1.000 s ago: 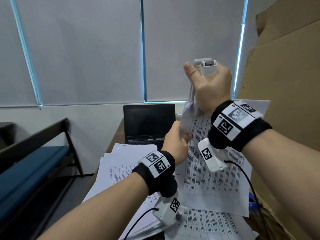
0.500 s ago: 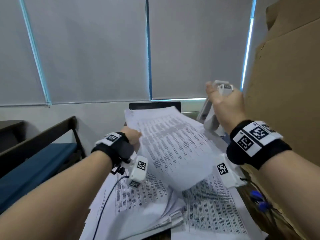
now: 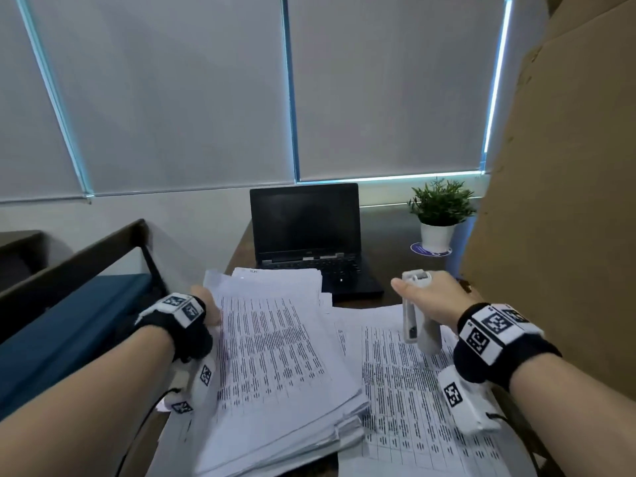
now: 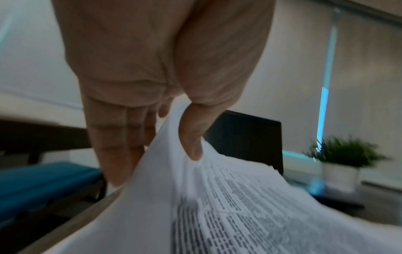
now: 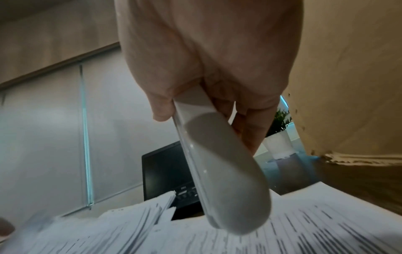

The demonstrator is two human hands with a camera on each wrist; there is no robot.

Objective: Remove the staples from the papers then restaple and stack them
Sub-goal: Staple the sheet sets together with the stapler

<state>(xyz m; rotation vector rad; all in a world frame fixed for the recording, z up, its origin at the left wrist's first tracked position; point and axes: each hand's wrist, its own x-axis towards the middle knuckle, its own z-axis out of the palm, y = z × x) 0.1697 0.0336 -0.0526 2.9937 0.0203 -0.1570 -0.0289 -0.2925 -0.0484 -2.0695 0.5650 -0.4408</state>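
Observation:
My left hand pinches the far left edge of a printed set of papers, thumb on top and fingers underneath; the set lies on top of a thick stack of papers at the desk's left. My right hand grips a white stapler, held upright with its rounded end pointing down, just above the printed sheets spread on the right. The stapler's mouth is hidden by my fingers.
A black laptop stands open at the back of the desk. A small potted plant sits at the back right. A large cardboard sheet rises along the right side. A blue bench runs along the left.
My left hand carried the stapled set leftward and lowered it onto the left stack. My right hand brought the stapler down from in front of the blinds to just above the right sheets.

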